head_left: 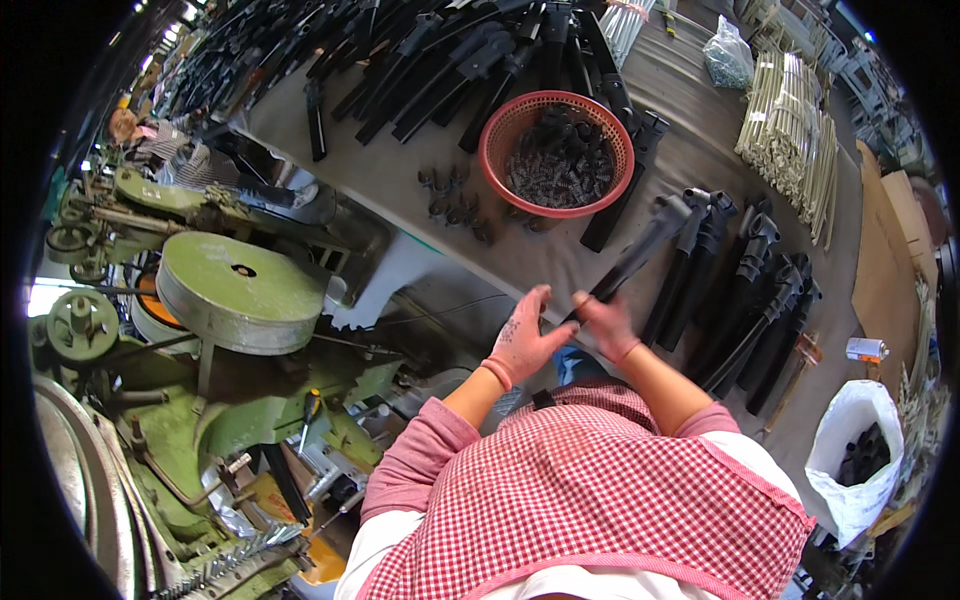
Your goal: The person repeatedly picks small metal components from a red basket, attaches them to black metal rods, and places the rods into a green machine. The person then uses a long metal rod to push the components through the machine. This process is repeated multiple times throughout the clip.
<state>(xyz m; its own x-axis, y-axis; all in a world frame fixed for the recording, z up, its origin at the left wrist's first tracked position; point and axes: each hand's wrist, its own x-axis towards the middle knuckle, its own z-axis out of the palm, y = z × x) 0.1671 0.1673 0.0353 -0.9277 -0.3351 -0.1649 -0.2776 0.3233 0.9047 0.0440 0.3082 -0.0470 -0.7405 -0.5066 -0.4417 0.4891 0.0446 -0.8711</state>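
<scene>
Both my hands wear thin pinkish work gloves and meet at the table's near edge. A black tube [636, 252] with a bracket-like fitting at its far end slants from my fingers up to the right. My right hand [606, 326], slightly smeared by motion, is closed around its near end. Beside that end my left hand [522, 338] has its thumb and fingers apart, and its palm side is partly hidden. Just beyond stands a red plastic basket [487, 168] of small dark parts. Several small dark clips [455, 208] lie loose left of it.
More black tubes [755, 300] lie in a row at right, near a hammer [795, 365] and a white sack [868, 398] of black pieces. Bundled pale rods [788, 125] and a clear bag [729, 58] sit farther back. A green machine [235, 280] stands close at left.
</scene>
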